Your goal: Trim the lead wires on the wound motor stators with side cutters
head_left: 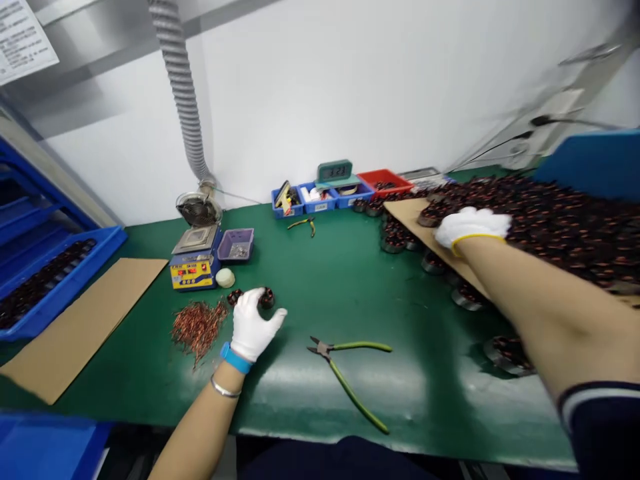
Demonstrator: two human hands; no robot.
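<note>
Ideally, handle coils point(269, 298) clear of the scraps point(197, 328): the left hand point(254, 327), thumb spread from fingers, is at two on the counter point(320, 280); the right hand point(474, 227) is by the pile point(570, 230), its grip hidden.

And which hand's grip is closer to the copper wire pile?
Left. The left hand's grip is just right of the copper wire pile; the right hand's grip is much farther right, by the massed copper coils.
</note>
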